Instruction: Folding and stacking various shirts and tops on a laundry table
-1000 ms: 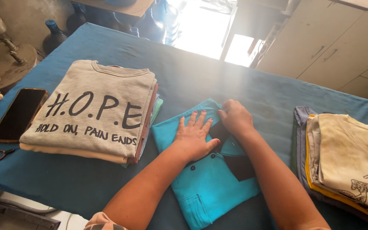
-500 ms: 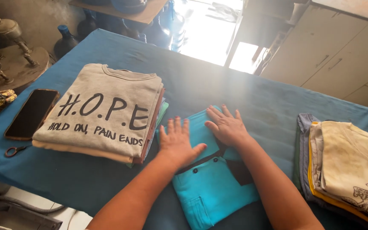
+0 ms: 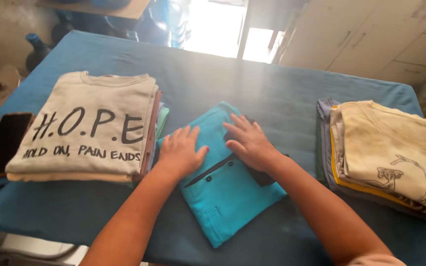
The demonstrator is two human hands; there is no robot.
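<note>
Head view: left hand (image 3: 181,153) and right hand (image 3: 249,143) lie flat, fingers apart, on the folded turquoise shirt (image 3: 223,192) mid-surface; pressing evenly outward should keep creases crisp.

Cloth on cloth; few hard surfaces.

Turquoise polo shirt (image 3: 223,192): matt knit cloth, smooth where pressed flat, dark placket with small glossy buttons (image 3: 208,179). Left hand (image 3: 179,153) and right hand (image 3: 249,143) lie flat on it, bare skin. Blue table cover (image 3: 213,83): matt woven cloth, faint creases, slightly napped look in the light. Beige printed T-shirt (image 3: 89,128) on the left stack: soft matt cotton-like cloth, flat black print. Cream T-shirt (image 3: 395,148) on the right stack: matt cloth, rumpled, mottled finish. Phone (image 3: 3,144): glossy dark glass face. Cabinet doors (image 3: 371,39): smooth, pale, satin finish.
</note>
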